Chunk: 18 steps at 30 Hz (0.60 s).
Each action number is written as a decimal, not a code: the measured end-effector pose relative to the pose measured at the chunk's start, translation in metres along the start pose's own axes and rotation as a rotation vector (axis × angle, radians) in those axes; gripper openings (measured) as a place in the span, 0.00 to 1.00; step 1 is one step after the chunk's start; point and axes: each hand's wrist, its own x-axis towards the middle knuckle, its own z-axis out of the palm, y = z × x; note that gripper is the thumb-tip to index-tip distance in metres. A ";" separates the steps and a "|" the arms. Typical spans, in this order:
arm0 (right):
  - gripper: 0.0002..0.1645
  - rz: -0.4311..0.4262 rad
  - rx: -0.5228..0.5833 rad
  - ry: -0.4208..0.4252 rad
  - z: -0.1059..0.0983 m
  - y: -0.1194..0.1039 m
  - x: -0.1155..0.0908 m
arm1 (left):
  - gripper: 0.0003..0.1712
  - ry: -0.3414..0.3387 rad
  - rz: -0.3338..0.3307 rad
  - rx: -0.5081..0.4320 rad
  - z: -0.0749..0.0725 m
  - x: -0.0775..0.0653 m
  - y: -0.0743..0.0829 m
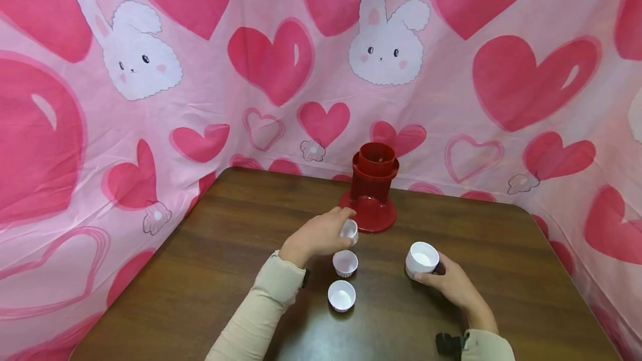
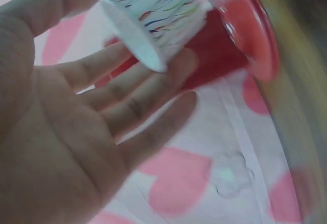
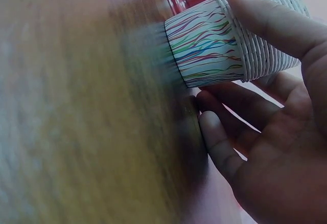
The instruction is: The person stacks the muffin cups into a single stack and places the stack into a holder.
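Note:
My left hand [image 1: 323, 233] pinches a small white paper cup [image 1: 349, 232] in front of the red stand. In the left wrist view the thumb and fingertips lie on opposite sides of this cup [image 2: 158, 19], whose wall has thin wavy coloured lines. Two more single paper cups stand in line with it toward me, a middle one [image 1: 345, 263] and a near one [image 1: 341, 296], their mouths up. On the right, my right hand [image 1: 453, 283] grips a nested stack of the same cups [image 1: 422, 259]. Several close-packed rims of the stack [image 3: 209, 42] show in the right wrist view.
Behind the left hand a red plastic stand [image 1: 373, 183] with a round base and tube-like top rises from the brown wooden table [image 1: 225, 249]. A pink cloth [image 1: 200, 66] with hearts and rabbits hangs around the table's back and sides.

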 end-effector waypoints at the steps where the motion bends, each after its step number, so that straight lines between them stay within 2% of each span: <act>1: 0.50 0.000 -0.001 0.001 0.001 0.001 0.000 | 0.34 0.002 0.027 -0.014 0.000 0.003 0.005; 4: 0.49 -0.005 0.007 0.005 0.002 0.001 0.000 | 0.33 0.014 0.099 -0.013 0.003 0.012 0.019; 8: 0.48 -0.006 0.014 0.012 0.003 0.002 0.001 | 0.34 0.016 0.156 0.017 0.010 0.022 0.038; 13: 0.47 -0.003 0.019 0.002 0.003 0.001 0.000 | 0.36 -0.003 0.197 0.043 0.022 0.033 0.062; 18: 0.47 -0.012 0.036 -0.016 0.000 -0.002 -0.001 | 0.35 -0.025 0.227 0.115 0.041 0.047 0.087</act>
